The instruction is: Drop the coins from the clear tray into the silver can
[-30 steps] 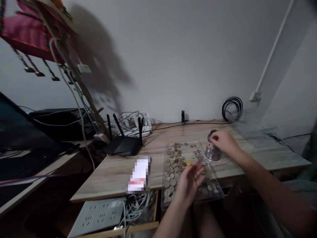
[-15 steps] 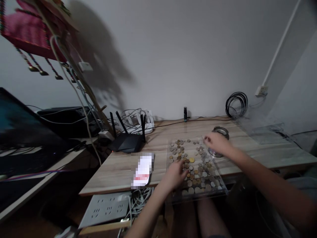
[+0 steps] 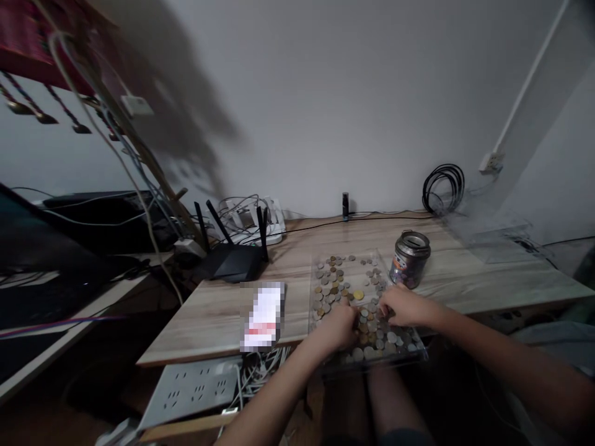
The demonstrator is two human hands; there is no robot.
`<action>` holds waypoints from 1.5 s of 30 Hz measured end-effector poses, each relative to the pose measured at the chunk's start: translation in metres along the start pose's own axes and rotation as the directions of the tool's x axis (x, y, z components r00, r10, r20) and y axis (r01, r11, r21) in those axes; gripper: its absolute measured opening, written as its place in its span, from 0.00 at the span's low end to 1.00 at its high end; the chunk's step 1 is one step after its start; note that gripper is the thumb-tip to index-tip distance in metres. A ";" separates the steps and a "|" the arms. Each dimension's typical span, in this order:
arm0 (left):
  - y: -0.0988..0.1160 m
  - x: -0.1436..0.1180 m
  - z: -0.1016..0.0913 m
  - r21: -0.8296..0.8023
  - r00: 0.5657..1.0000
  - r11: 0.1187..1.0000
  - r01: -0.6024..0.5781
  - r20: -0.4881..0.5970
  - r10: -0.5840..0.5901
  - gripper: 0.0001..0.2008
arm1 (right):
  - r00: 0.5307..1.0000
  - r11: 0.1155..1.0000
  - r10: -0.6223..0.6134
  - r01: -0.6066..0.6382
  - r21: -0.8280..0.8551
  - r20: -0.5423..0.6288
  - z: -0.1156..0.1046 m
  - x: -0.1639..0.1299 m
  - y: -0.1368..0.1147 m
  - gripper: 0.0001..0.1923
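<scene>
Many coins (image 3: 358, 295), silver and brassy, lie spread over a clear plastic tray (image 3: 421, 354) that overhangs the table's front edge. My left hand (image 3: 340, 325) rests over the middle of the coins, its fingers curled down. Right of it, my right hand (image 3: 405, 306) is at the tray's right side, thumb and fingers bent together low over the coins. Whatever either hand's fingertips hold is hidden or too small to make out. Just behind my right hand stands a jar (image 3: 409, 255) with a metal top and a colourful label, upright on the table.
Left of the tray lies a phone (image 3: 263, 316) with a lit screen. Behind it sits a black router (image 3: 235, 262). A small black bottle (image 3: 345, 206) and coiled black cable (image 3: 443, 189) are by the wall. Below the table's left front is a power strip (image 3: 190, 390).
My right hand has come down from in front of the jar to the coins, uncovering the jar. My left hand has shifted slightly and its fingers are more curled. The view has moved a little.
</scene>
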State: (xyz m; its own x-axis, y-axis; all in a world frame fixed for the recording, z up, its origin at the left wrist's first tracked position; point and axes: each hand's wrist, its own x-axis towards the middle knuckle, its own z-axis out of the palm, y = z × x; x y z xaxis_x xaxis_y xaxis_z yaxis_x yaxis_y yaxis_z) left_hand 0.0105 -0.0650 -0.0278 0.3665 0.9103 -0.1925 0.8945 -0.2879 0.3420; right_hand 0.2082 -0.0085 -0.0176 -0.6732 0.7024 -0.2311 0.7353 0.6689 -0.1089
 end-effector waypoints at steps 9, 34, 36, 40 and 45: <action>0.005 -0.009 0.000 -0.030 1.000 1.000 -0.005 0.012 0.005 0.09 | 0.998 0.996 0.019 -0.014 -0.090 0.061 0.004 -0.018 -0.010 0.09; 0.009 -0.021 0.006 -0.159 0.998 0.986 -0.040 0.035 0.046 0.06 | 0.973 0.996 -0.033 0.052 -0.076 0.230 0.007 -0.022 -0.015 0.13; 0.010 -0.021 0.007 -0.207 0.997 0.978 -0.025 0.065 0.039 0.04 | 0.979 0.998 -0.026 0.036 -0.044 0.204 0.004 -0.024 -0.016 0.11; 0.012 -0.011 0.014 -0.689 0.980 0.724 0.037 -0.119 -0.162 0.02 | 0.999 0.984 0.021 -0.011 0.178 -0.050 -0.009 -0.017 -0.018 0.05; 0.019 0.001 0.017 -0.974 0.974 -0.216 0.071 0.114 -0.194 0.11 | 0.955 0.872 -0.004 0.148 0.466 -0.296 -0.020 0.005 -0.021 0.11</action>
State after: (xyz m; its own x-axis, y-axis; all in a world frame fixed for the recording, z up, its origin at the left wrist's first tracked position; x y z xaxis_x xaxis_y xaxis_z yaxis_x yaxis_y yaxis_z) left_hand 0.0326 -0.0751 -0.0373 0.2130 0.9088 -0.3589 -0.4158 0.4167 0.8084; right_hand 0.1880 -0.0142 0.0030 -0.6692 0.7401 0.0663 0.5779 0.5744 -0.5797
